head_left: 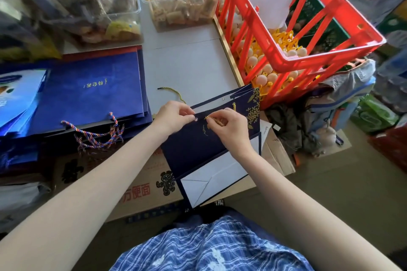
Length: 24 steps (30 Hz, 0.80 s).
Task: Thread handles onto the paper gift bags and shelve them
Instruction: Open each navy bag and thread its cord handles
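Head view: a dark navy gift bag (199,138), folded flat, is held at the near edge of the tabletop (189,66), partly over a printed cardboard box (141,185) below that edge. The left hand (174,115) pinches the bag's top rim beside a metal eyelet (195,119). The right hand (229,126), just right of that eyelet, is closed in a pinch on a gold cord (212,119).

Risks, as judged: the cord end could fray or bunch at the eyelet and fail to pass; a hard pull could tear the paper around it; the bag, largely unsupported beyond the tabletop edge, could slip or crease if the left grip loosens.

Limits of view: the cord tip and any knot are hidden under the right fingers. Whether the cord strand (174,92) lying on the tabletop behind the bag is the same cord cannot be told. No shelf is identifiable. A stack of blue bags (92,88) lies left of the held bag; the red crate (293,28) behind it is cut off at the top.
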### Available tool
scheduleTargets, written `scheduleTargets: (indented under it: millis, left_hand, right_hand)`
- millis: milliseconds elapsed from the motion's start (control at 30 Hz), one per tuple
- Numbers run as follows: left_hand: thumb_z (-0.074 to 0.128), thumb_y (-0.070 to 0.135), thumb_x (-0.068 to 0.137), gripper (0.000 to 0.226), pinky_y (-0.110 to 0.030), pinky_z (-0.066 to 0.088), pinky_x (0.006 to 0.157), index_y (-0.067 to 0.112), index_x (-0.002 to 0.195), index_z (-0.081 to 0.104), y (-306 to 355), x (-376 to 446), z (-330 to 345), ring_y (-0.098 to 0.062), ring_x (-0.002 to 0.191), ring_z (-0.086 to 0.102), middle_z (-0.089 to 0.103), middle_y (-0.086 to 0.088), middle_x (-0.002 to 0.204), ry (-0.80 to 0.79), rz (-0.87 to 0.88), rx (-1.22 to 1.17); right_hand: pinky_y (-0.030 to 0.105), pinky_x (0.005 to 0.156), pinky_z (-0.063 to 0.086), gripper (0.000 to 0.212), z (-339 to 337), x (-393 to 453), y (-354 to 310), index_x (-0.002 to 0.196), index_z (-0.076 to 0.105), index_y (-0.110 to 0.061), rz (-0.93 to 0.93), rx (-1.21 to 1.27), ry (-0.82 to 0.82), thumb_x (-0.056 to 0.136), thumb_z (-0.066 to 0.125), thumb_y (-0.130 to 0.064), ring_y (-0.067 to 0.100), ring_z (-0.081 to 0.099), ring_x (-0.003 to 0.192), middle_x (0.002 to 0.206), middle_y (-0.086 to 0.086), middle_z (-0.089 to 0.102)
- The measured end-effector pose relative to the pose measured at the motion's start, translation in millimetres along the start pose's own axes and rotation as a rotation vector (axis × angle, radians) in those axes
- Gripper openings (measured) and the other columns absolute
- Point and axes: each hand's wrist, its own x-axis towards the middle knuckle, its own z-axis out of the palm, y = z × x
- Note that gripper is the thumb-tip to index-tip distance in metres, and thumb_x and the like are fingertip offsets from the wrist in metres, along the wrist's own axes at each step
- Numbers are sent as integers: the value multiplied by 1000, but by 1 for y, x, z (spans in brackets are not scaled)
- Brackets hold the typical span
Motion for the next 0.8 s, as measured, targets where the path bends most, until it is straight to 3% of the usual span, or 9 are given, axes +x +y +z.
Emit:
scheduleTargets:
  millis: [167, 300, 467, 667, 800]
  left_hand:
    - [64, 19, 87, 14, -27, 42, 86, 15, 100, 68, 2, -1, -3, -18, 105, 56, 64, -4, 106, -16, -90, -102]
    - [64, 19, 88, 13, -25, 39, 80, 16, 100, 67, 5, -1, -4, -15, 102, 55, 63, -4, 107, -22, -107, -130]
    - [64, 19, 88, 14, -25, 39, 79, 15, 100, 67, 5, -2, -4, -16, 102, 54, 63, -4, 106, -15, -125, -148]
    - [63, 18, 88, 12, -24, 37, 78, 16, 100, 67, 6, -2, -4, -13, 97, 52, 61, -2, 100, -20, -124, -148]
    - [64, 17, 88, 14, -24, 38, 79, 16, 101, 68, 8, -3, -5, -14, 97, 53, 61, -3, 100, -17, -107, -137]
  right_hand:
    - [16, 67, 46, 12, 3, -1, -2, 89, 74, -12, -23, 9, 21, 82, 71, -21, 4, 55, 71, 81, 1, 66]
    - [27, 72, 54, 14, 7, -2, -4, 93, 75, -10, -19, 32, 49, 83, 69, -18, 11, 59, 76, 84, 3, 69]
    - [34, 64, 55, 9, 10, -5, -4, 87, 74, -8, -110, -43, 83, 82, 70, -14, 14, 59, 71, 78, 3, 65]
    - [32, 58, 55, 6, 13, -6, -3, 82, 73, -8, -220, -109, 71, 81, 70, -14, 14, 59, 67, 75, 3, 64]
    - [23, 44, 43, 16, 17, -5, -4, 67, 66, -8, -414, -338, 122, 82, 61, -14, 17, 56, 53, 67, 2, 59]
